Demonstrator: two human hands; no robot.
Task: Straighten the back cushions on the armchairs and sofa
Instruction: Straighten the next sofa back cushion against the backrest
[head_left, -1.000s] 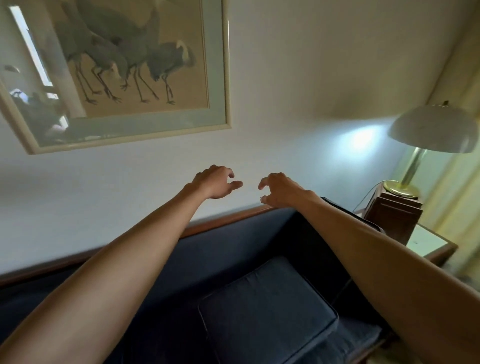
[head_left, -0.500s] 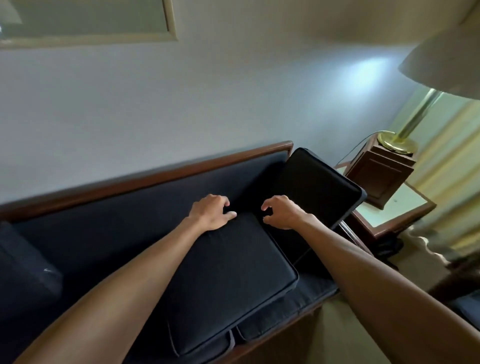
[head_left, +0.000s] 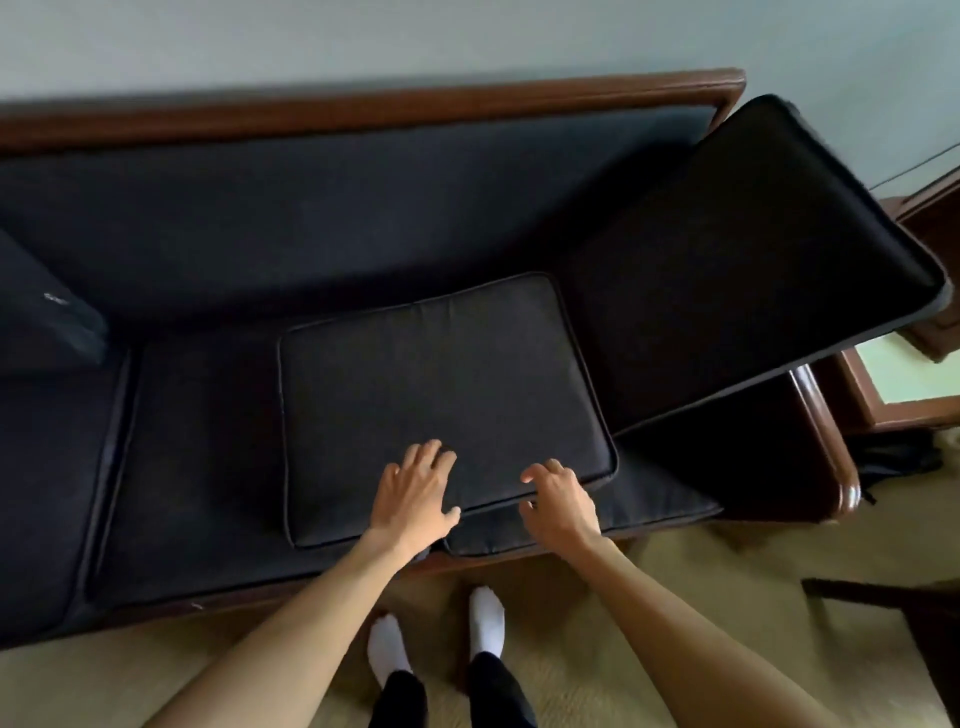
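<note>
A dark square back cushion (head_left: 441, 395) lies flat on the seat of the wood-framed sofa (head_left: 363, 106). My left hand (head_left: 415, 493) rests on its near edge, fingers spread on top and thumb at the front. My right hand (head_left: 558, 499) is at the same near edge, fingers bent over the top and thumb beneath. A second dark cushion (head_left: 753, 260) leans tilted against the sofa's right arm, sticking out past it. A third cushion (head_left: 41, 312) sits at the far left.
A wooden side table (head_left: 898, 395) with a pale top stands to the right of the sofa. The sofa's right armrest (head_left: 826, 441) curves toward me. Dark furniture (head_left: 893, 613) shows at lower right. My feet in white socks (head_left: 436, 634) stand on beige carpet.
The view has tilted down from the wall to the sofa seat. Both hands came down from the air and back to the flat cushion's near edge.
</note>
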